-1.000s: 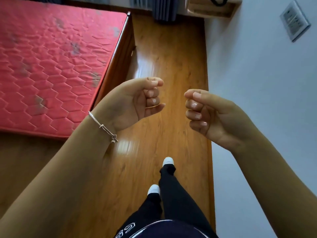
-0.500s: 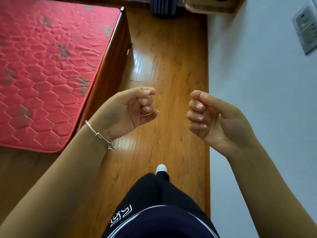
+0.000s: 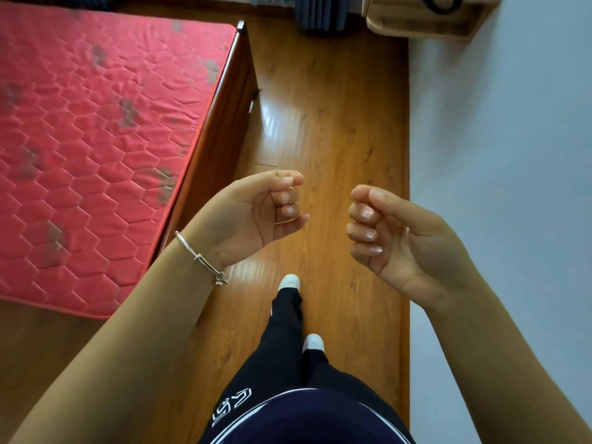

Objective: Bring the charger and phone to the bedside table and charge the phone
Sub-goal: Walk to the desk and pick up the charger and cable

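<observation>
Bedside table (image 3: pixel 416 25), light wood; top edge, against wall

A bedroom in a home — a bare red quilted mattress (image 3: pixel 96 149) on a dark wooden bed frame (image 3: pixel 221 129) lies to the left of the left hand (image 3: pixel 256 213). Glossy wood-plank floor (image 3: pixel 336 123) runs beneath both hands, a plain pale wall (image 3: pixel 499 155) stands right of the right hand (image 3: pixel 397 238), and beyond them sit grey curtain folds (image 3: pixel 323 14) — beside a light wooden shelf (image 3: pixel 423 20).

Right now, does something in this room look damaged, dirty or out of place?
Yes. The red mattress lies bare, without a sheet, and carries several dark grey stains across its quilted top. The wooden floor looks clean. Both hands, left hand and right hand, are curled and hold nothing.
</observation>
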